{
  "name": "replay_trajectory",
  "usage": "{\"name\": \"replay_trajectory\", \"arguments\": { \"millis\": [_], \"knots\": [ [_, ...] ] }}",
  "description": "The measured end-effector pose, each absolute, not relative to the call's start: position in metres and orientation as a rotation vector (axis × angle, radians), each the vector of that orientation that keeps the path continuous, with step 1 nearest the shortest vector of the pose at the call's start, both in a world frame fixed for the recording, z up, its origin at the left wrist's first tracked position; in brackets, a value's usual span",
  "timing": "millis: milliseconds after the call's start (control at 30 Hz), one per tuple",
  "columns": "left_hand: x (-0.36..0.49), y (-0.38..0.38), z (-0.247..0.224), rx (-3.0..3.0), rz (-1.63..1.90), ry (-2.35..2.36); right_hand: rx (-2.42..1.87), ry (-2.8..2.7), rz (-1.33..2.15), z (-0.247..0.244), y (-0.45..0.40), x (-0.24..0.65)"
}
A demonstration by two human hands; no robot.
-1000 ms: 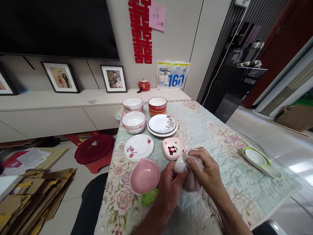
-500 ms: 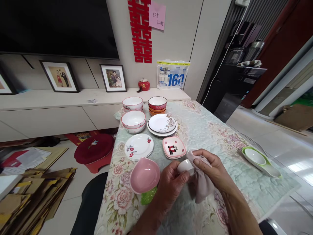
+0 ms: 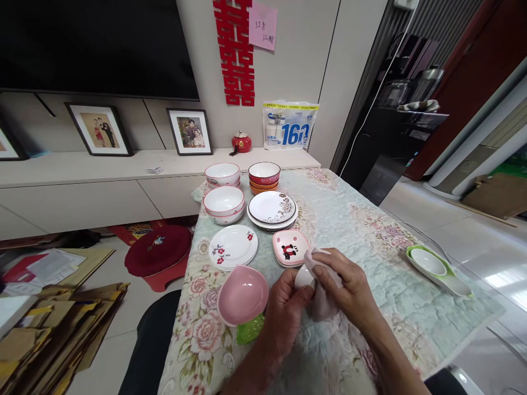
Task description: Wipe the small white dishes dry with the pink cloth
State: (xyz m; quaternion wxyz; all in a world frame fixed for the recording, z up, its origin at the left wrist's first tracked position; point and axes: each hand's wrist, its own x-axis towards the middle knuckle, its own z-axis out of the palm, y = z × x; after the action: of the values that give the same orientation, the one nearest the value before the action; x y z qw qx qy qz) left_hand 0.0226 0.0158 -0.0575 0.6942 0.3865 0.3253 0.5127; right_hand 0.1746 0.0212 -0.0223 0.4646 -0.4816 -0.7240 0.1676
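My left hand (image 3: 284, 307) is closed on a small white dish (image 3: 303, 278), whose full shape is hidden by my fingers and the cloth. A pale pinkish-grey cloth (image 3: 325, 299) is gripped in my right hand (image 3: 348, 282) and covers the dish's right side. Just beyond my hands lies a stack of square pink-rimmed cat dishes (image 3: 288, 247). Beside my left wrist sits a pink bowl (image 3: 242, 296) with a green leaf-shaped handle (image 3: 250, 329). Both hands are above the flowered tablecloth (image 3: 206, 362).
Behind are white flowered plates (image 3: 233, 246), brown-patterned plates (image 3: 272, 207), red-rimmed bowls (image 3: 224, 202) and a stack of red and orange bowls (image 3: 264, 176). A green-edged spoon-shaped dish holding a white oval piece (image 3: 428, 260) lies near the table's right edge.
My right hand and the cloth have shifted slightly left, covering more of the white dish. The dish has turned a little in my left hand.
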Motion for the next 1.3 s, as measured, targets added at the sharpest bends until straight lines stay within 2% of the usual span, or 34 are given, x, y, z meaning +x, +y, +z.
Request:
{"name": "replay_trajectory", "arguments": {
  "millis": [167, 333, 433, 533, 600, 767, 900, 1033, 1300],
  "knots": [
    [0.025, 0.015, -0.056, 0.722, 1.145, 0.633, -1.310, -1.569, 0.525, -0.034, 0.029, 0.187],
    [0.025, 0.016, -0.058, 0.747, 1.167, 0.628, -1.142, -1.819, 0.314, -0.020, 0.016, 0.165],
    [0.024, 0.016, -0.059, 0.760, 1.162, 0.608, -1.058, -1.962, 0.303, -0.014, 0.010, 0.155],
    [0.024, 0.015, -0.058, 0.758, 1.179, 0.613, -1.089, -1.846, 0.363, -0.019, 0.014, 0.159],
    [0.024, 0.015, -0.057, 0.730, 1.178, 0.623, -1.172, -1.654, 0.505, -0.025, 0.019, 0.168],
    [0.025, 0.014, -0.055, 0.685, 1.164, 0.614, -1.211, -1.125, 1.187, -0.032, 0.026, 0.182],
    [0.023, 0.014, -0.057, 0.777, 1.109, 0.624, -1.169, -0.977, 1.352, -0.029, 0.023, 0.189],
    [0.019, 0.016, -0.057, 0.853, 1.016, 0.642, -1.251, -1.283, 1.200, -0.025, 0.021, 0.199],
    [0.020, 0.017, -0.055, 0.986, 1.087, 0.762, -1.142, -1.949, 0.473, -0.016, 0.016, 0.173]
  ]
}}
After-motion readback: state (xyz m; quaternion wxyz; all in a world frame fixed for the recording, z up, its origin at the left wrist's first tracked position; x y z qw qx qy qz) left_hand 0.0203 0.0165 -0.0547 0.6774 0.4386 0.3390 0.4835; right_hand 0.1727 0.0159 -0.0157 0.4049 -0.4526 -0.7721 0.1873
